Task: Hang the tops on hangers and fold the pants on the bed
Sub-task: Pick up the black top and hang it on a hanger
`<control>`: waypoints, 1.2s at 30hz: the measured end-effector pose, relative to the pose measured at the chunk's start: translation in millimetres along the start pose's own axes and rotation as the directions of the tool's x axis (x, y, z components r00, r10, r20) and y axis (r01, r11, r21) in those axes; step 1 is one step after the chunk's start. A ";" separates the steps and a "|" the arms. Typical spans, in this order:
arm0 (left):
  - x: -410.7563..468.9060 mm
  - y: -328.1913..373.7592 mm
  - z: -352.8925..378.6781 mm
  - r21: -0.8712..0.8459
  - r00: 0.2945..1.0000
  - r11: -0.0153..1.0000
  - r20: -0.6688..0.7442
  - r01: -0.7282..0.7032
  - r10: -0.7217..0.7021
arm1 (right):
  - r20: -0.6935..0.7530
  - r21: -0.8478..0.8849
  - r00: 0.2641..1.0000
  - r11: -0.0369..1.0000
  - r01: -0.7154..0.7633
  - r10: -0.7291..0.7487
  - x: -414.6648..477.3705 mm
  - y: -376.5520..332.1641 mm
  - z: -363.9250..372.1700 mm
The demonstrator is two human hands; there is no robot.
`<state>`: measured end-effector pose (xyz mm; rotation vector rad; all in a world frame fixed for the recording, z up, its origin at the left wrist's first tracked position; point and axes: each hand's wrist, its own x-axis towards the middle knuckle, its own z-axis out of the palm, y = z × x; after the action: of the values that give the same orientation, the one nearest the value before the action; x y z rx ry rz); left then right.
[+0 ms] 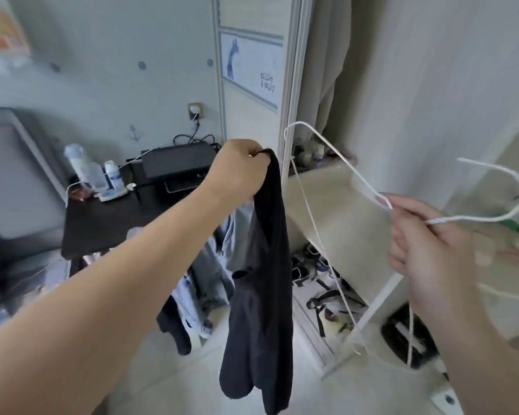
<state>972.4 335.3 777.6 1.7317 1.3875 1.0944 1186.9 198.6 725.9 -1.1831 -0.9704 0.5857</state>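
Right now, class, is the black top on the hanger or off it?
Off it. The black top hangs from the left hand; the white hanger in the right hand carries nothing.

Soft even daylight, slight blur, wide-angle edge distortion.

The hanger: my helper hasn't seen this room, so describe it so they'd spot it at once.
From the beige curtain, drop to the right hand in the foreground. It pinches a white wire hanger at its neck, hook curving right. Unlike the limp black top in the left hand, it is a thin, rigid white outline.
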 end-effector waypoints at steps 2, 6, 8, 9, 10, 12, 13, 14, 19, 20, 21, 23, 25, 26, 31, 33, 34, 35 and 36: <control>-25.8 -26.1 -13.0 -0.006 0.995 0.997 -0.052 0.079 -0.079 | 0.092 0.004 0.994 0.998 -0.057 0.057 -25.4 10.7 -2.6; -79.6 -74.8 -36.1 -0.053 0.950 0.958 -0.125 0.281 -0.285 | 0.224 0.052 0.960 0.982 -0.182 0.167 -78.8 39.8 0.0; -103.6 -97.3 -44.8 -0.068 0.919 0.930 -0.144 0.360 -0.367 | 0.288 0.056 0.934 0.970 -0.236 0.211 -106.8 57.0 3.8; -114.0 -107.6 -49.4 -0.058 0.905 0.918 -0.150 0.393 -0.397 | 0.321 0.054 0.918 0.963 -0.262 0.232 -119.9 64.8 5.5; -123.6 -117.2 -54.7 -0.036 0.893 0.906 -0.157 0.421 -0.421 | 0.357 0.044 0.900 0.958 -0.284 0.251 -131.5 71.6 6.7; -140.6 -131.7 -67.1 0.011 0.881 0.895 -0.182 0.445 -0.436 | 0.431 0.002 0.861 0.954 -0.298 0.269 -149.4 81.0 9.6; -147.9 -136.7 -73.7 0.025 0.878 0.894 -0.200 0.448 -0.435 | 0.460 -0.022 0.845 0.955 -0.296 0.272 -155.6 83.0 11.1; -154.7 -140.6 -80.0 0.037 0.874 0.892 -0.220 0.451 -0.433 | 0.488 -0.038 0.828 0.955 -0.294 0.275 -160.9 83.3 12.2; -177.5 -149.3 -104.5 0.136 0.866 0.876 -0.278 0.463 -0.415 | 0.620 -0.060 0.743 0.959 -0.276 0.252 -177.8 78.7 16.1; -180.7 -149.4 -106.7 0.149 0.871 0.877 -0.276 0.457 -0.407 | 0.628 -0.077 0.739 0.964 -0.256 0.246 -180.3 78.4 17.5; -183.7 -149.1 -108.0 0.165 0.879 0.879 -0.266 0.447 -0.397 | 0.630 -0.095 0.739 0.968 -0.231 0.239 -182.6 78.3 19.4; -190.3 -147.5 -109.6 0.199 0.898 0.885 -0.228 0.421 -0.376 | 0.641 -0.120 0.733 0.973 -0.199 0.229 -188.1 76.5 24.6; -196.1 -143.3 -113.0 0.247 0.922 0.891 -0.172 0.382 -0.348 | 0.648 -0.138 0.727 0.973 -0.182 0.228 -193.2 72.9 31.4; -198.9 -139.9 -114.9 0.277 0.933 0.891 -0.135 0.359 -0.334 | 0.654 -0.149 0.722 0.974 -0.171 0.227 -195.1 71.5 34.6; -209.1 -113.3 -112.4 0.387 0.966 0.901 0.085 0.194 -0.245 | 0.695 -0.182 0.688 0.977 -0.112 0.208 -202.3 67.8 75.6; -214.0 -102.3 -107.1 0.361 0.964 0.919 0.145 0.158 -0.222 | 0.712 -0.234 0.653 0.964 -0.123 0.256 -206.3 67.7 101.4; -216.7 -98.1 -104.5 0.358 0.962 0.924 0.172 0.139 -0.211 | 0.715 -0.247 0.644 0.960 -0.131 0.272 -208.2 67.3 111.7; -219.2 -95.9 -102.5 0.374 0.959 0.920 0.196 0.119 -0.204 | 0.706 -0.232 0.657 0.963 -0.140 0.266 -209.8 66.9 118.6; -221.2 -94.7 -101.8 0.402 0.954 0.909 0.216 0.107 -0.207 | 0.690 -0.187 0.683 0.971 -0.152 0.240 -210.7 67.4 121.1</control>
<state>820.7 139.9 693.6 1.9099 1.6210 0.5063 985.7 107.8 604.0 -1.1843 -1.5590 1.2376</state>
